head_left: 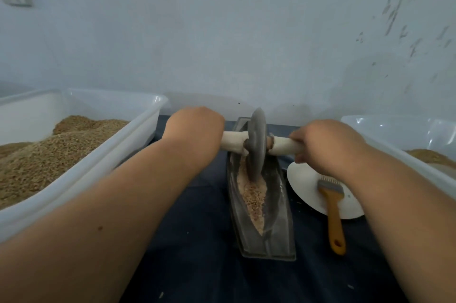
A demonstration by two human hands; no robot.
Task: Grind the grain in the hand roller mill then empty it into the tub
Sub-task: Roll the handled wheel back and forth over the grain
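Left hand (195, 127) and right hand (328, 144) gripping roller handles (233, 142), grain (251, 197) in trough (283, 206)

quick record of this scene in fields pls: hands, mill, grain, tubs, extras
left hand: grips the axle's left end
right hand: grips its right end
wheel: upright in the trough, toward its far end
grain: strewn along the trough floor
left tub: heaped with grain
right tub: a little grain
brush: lies on the plate
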